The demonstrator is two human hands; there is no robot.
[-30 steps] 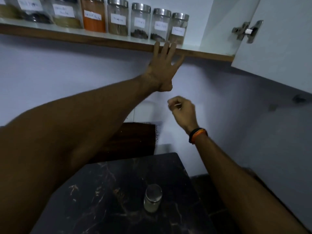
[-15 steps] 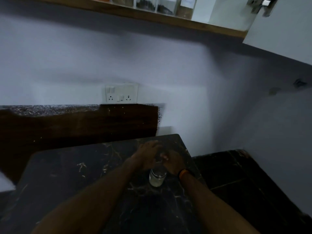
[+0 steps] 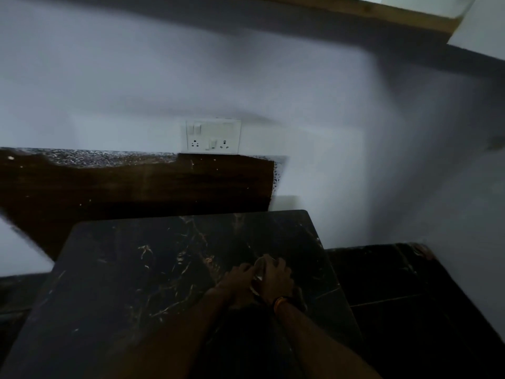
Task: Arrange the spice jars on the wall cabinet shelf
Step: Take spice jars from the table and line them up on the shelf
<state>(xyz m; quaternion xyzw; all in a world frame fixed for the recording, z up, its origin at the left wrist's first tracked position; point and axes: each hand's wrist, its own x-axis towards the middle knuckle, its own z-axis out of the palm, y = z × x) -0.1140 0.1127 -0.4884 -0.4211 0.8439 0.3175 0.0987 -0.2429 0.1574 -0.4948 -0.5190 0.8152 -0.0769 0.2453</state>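
Observation:
A small glass spice jar stands on the dark marble table, near its right side. My left hand wraps the jar from the left and my right hand grips it from the right and over its top. Only a sliver of glass shows between the fingers; the lid is hidden. The wooden edge of the wall cabinet shelf runs along the top of the view, and the jars on it are out of frame.
A white socket plate sits on the wall above a dark backsplash. A lower dark counter lies right of the table. A white cabinet door corner hangs at the top right.
Both hands dropped from the shelf to the table and closed round the jar. The view tilted down, so the shelf jars left the frame.

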